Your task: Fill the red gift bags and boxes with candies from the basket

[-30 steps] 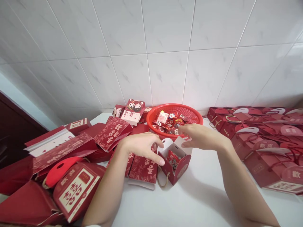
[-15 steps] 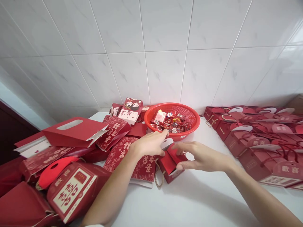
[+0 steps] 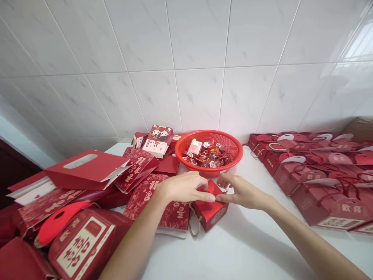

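A small red gift box (image 3: 210,213) with a rope handle stands on the white table between my hands. My left hand (image 3: 184,191) grips its left side, with the thumb lying on the top panel. From the right, my right hand (image 3: 242,193) holds the box's far right edge with bent fingers, its thumb tip meeting the left thumb on top. The far part of the box is partly hidden by my fingers. Just behind it is a red plastic basket (image 3: 178,149) with several wrapped sweets (image 3: 214,156).
Red patterned gift bags (image 3: 171,212) and a larger red box (image 3: 87,241) are piled on the left. Rows of red handled gift boxes (image 3: 317,198) fill the right side. A tiled wall (image 3: 201,93) rises behind the table (image 3: 241,252).
The red gift box's raised top flap now lies flat and closed. My hands have come together, with the thumbs meeting on the lid. The view has shifted slightly.
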`<state>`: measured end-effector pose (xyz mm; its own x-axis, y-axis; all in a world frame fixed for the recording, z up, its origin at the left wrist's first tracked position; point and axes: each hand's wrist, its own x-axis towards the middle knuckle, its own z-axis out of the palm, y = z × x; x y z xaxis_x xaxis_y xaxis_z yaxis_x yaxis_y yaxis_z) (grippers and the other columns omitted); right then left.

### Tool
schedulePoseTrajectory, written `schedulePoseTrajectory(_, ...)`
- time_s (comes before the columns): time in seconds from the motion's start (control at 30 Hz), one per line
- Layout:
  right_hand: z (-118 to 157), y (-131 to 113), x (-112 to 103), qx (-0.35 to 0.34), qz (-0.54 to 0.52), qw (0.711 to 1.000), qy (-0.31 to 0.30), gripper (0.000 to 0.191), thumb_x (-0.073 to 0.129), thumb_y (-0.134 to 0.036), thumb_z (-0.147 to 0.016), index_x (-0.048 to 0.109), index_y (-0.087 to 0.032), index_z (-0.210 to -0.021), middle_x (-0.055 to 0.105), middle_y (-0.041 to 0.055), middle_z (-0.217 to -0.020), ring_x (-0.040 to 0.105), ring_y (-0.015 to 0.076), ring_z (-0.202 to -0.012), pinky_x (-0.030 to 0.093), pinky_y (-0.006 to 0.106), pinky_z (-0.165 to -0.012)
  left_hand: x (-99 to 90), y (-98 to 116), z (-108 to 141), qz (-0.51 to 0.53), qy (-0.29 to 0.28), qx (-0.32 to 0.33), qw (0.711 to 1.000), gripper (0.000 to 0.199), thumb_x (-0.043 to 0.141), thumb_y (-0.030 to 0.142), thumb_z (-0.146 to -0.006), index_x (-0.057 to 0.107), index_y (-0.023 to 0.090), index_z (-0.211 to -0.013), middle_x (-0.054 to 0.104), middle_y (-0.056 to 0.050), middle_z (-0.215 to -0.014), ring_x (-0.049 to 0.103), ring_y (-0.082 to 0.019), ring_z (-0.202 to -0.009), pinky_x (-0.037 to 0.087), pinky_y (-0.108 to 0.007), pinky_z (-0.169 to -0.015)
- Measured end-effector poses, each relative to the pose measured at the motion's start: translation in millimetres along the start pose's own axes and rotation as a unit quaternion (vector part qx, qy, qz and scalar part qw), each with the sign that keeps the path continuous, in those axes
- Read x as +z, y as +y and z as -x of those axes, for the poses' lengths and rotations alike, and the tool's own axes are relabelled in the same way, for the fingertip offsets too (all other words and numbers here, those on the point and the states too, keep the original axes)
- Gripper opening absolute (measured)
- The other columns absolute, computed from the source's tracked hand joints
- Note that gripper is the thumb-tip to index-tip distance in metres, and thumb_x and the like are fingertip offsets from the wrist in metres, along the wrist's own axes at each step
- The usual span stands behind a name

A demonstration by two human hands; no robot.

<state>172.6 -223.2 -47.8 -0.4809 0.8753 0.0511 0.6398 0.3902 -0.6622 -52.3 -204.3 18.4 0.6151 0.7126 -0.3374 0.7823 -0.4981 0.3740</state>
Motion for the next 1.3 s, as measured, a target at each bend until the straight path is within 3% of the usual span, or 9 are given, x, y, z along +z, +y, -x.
schedulePoseTrajectory(0.1,-0.1,6.9,-0.8,0.023,-0.021,0.999,-0.033,0.049,0.063,-0.057,-0.085,0.061,-0.018,-0.114,0.068,0.0107,-0.112,0.064,0.0253,-0.098,0.049,0.035,-0.082,4.2,2.6,-0.6,-0.026,-0.010,-0.022,0.999,0.039,0.063,0.058,-0.076,0.062,0.024,-0.095,0.064,-0.004,-0.100,0.060,-0.025,-0.090,0.039,-0.027,-0.062)
schedulePoseTrajectory(0.27,-5.0,17.7,-1.6,0.092,-0.044,0.989,-0.110,0.057,0.058,-0.073,-0.080,0.063,-0.016,-0.083,0.069,0.0072,-0.089,0.060,0.0200,-0.078,0.044,0.031,-0.069,9.4,3.8,-3.8,-0.038,-0.027,-0.013,0.999,0.033,0.063,0.050,-0.075,0.058,0.024,-0.096,0.063,-0.003,-0.094,0.059,-0.023,-0.084,0.036,-0.027,-0.057)
schedulePoseTrajectory(0.4,-10.0,25.7,-0.9,0.092,-0.133,0.977,-0.136,0.057,0.066,-0.072,-0.074,0.054,-0.017,-0.072,0.058,-0.0002,-0.070,0.049,0.0122,-0.064,0.036,0.027,-0.060,9.3,2.3,-8.3,-0.027,-0.033,0.020,0.999,0.035,0.066,0.051,-0.075,0.057,0.026,-0.098,0.063,-0.002,-0.097,0.059,-0.024,-0.091,0.037,-0.027,-0.060)
schedulePoseTrajectory(0.53,-11.0,28.9,-8.4,0.106,-0.274,0.939,-0.182,0.055,0.076,-0.064,-0.070,0.048,-0.018,-0.066,0.049,-0.0049,-0.058,0.045,0.0093,-0.056,0.034,0.025,-0.056,10.3,1.5,-15.3,-0.012,-0.038,0.043,0.998,0.044,0.071,0.054,-0.074,0.059,0.027,-0.107,0.062,-0.003,-0.105,0.059,-0.026,-0.102,0.042,-0.028,-0.069)
schedulePoseTrajectory(0.77,2.2,4.8,-35.3,0.020,-0.374,0.922,-0.096,0.041,0.078,-0.047,-0.077,0.052,-0.016,-0.070,0.051,-0.0045,-0.061,0.048,0.0073,-0.056,0.037,0.022,-0.055,16.3,1.1,-20.0,0.008,-0.025,0.040,0.999,0.057,0.066,0.056,-0.078,0.055,0.031,-0.128,0.064,-0.006,-0.112,0.059,-0.031,-0.109,0.046,-0.033,-0.079)
schedulePoseTrajectory(0.93,10.9,-14.6,-30.5,-0.007,-0.343,0.924,-0.171,0.037,0.073,-0.048,-0.082,0.059,-0.016,-0.092,0.060,0.0011,-0.080,0.050,0.0088,-0.064,0.040,0.021,-0.052,16.8,3.9,-20.0,0.032,-0.028,0.085,0.996,0.047,0.066,0.048,-0.082,0.059,0.030,-0.125,0.067,-0.004,-0.109,0.063,-0.027,-0.101,0.046,-0.030,-0.077)
schedulePoseTrajectory(1.07,12.4,-20.8,-22.7,-0.003,-0.258,0.946,-0.196,0.034,0.069,-0.047,-0.085,0.060,-0.015,-0.094,0.055,-0.0013,-0.078,0.047,0.0072,-0.061,0.040,0.021,-0.054,17.5,5.0,-24.9,0.051,-0.026,0.105,0.993,0.046,0.068,0.046,-0.081,0.062,0.030,-0.123,0.069,-0.002,-0.103,0.062,-0.027,-0.105,0.046,-0.029,-0.079)
schedulePoseTrajectory(1.2,12.7,-22.7,-22.4,0.000,-0.226,0.956,-0.188,0.033,0.066,-0.047,-0.088,0.060,-0.015,-0.094,0.054,-0.0014,-0.078,0.045,0.0071,-0.061,0.038,0.021,-0.053,19.2,-0.6,-30.1,0.099,-0.022,0.071,0.992,0.069,0.077,0.043,-0.073,0.055,0.030,-0.136,0.065,-0.005,-0.126,0.057,-0.030,-0.120,0.048,-0.033,-0.089)
schedulePoseTrajectory(1.3,13.7,-23.5,-23.2,0.007,-0.212,0.959,-0.190,0.032,0.065,-0.047,-0.088,0.060,-0.016,-0.095,0.055,-0.0006,-0.081,0.047,0.0080,-0.064,0.038,0.021,-0.055,14.6,-2.3,-24.9,0.172,0.005,0.055,0.984,0.076,0.081,0.036,-0.068,0.055,0.027,-0.138,0.059,-0.008,-0.138,0.059,-0.030,-0.120,0.051,-0.034,-0.089)
